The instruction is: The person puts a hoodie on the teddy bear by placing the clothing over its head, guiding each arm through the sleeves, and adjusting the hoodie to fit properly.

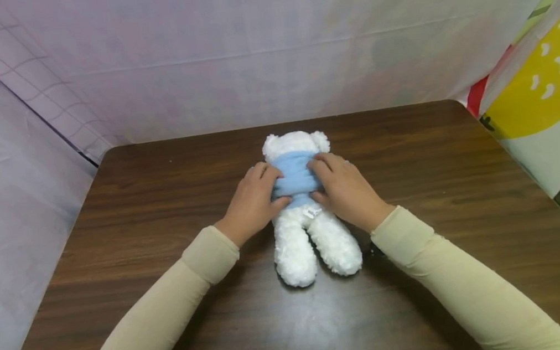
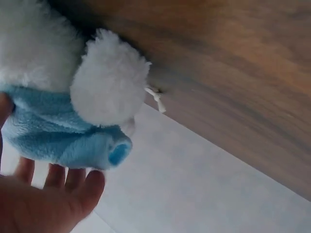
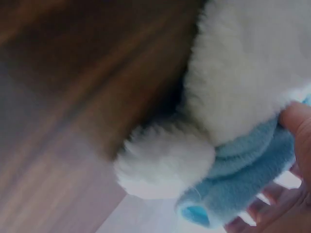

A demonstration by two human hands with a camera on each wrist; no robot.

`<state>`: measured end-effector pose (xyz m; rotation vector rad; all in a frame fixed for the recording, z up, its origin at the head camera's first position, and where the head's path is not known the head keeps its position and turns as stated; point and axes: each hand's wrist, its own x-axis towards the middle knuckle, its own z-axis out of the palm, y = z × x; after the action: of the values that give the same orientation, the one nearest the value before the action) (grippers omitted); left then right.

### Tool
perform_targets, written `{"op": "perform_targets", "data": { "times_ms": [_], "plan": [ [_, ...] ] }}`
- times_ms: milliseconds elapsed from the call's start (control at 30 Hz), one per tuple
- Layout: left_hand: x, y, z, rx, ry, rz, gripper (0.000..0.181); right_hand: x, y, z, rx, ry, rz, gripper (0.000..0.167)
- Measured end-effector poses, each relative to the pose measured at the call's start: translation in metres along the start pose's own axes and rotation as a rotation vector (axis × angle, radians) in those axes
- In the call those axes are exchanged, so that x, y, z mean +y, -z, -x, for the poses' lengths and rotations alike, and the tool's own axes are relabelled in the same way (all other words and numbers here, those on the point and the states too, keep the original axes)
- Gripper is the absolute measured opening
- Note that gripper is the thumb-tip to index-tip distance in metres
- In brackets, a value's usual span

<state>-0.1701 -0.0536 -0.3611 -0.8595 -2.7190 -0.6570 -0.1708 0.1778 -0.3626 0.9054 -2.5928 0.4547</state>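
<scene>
A white fluffy plush toy [image 1: 293, 246] lies on the table with its eared head away from me and its legs toward me; no face shows. It wears a small blue shirt [image 1: 296, 173], bunched in folds across its upper body. At the left edge of the shirt, my left hand [image 1: 249, 202] pinches the cloth between thumb and fingers. My right hand [image 1: 349, 194] grips the opposite edge the same way. Both wrist views show a short sleeve opening [image 2: 119, 153] beside a round white paw [image 2: 112, 80]. Below the shirt hem sits a white label [image 1: 312, 211].
The dark wooden table [image 1: 163, 207] extends around the toy on all sides. Pale fabric [image 1: 250, 61] hangs behind its far edge and on the left. A printed cloth with a yellow shape [image 1: 542, 85] hangs at the right.
</scene>
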Motion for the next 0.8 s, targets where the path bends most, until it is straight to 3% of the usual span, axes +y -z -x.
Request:
{"op": "perform_targets", "data": {
  "times_ms": [100, 200, 300, 433, 567, 800],
  "plan": [
    [-0.001, 0.004, 0.006, 0.104, -0.021, 0.005, 0.041, 0.001, 0.007, 0.000, 0.077, -0.012, 0.003, 0.061],
    [-0.002, 0.008, 0.012, 0.145, -0.075, 0.015, 0.024, -0.001, 0.013, 0.002, 0.122, 0.043, -0.019, 0.042],
    [-0.003, 0.009, 0.016, 0.104, -0.101, 0.039, 0.012, -0.003, 0.014, 0.006, 0.054, 0.121, -0.053, 0.032],
    [-0.006, 0.008, 0.021, 0.011, -0.088, 0.030, 0.029, -0.005, 0.013, 0.012, -0.080, 0.131, -0.060, 0.052],
    [-0.008, 0.003, 0.021, -0.037, -0.093, -0.008, 0.041, -0.003, 0.009, 0.013, -0.098, 0.099, -0.060, 0.053],
    [-0.007, -0.006, 0.016, -0.049, -0.071, 0.003, 0.018, -0.003, 0.001, 0.009, -0.110, 0.090, -0.045, 0.030]
  ]
}}
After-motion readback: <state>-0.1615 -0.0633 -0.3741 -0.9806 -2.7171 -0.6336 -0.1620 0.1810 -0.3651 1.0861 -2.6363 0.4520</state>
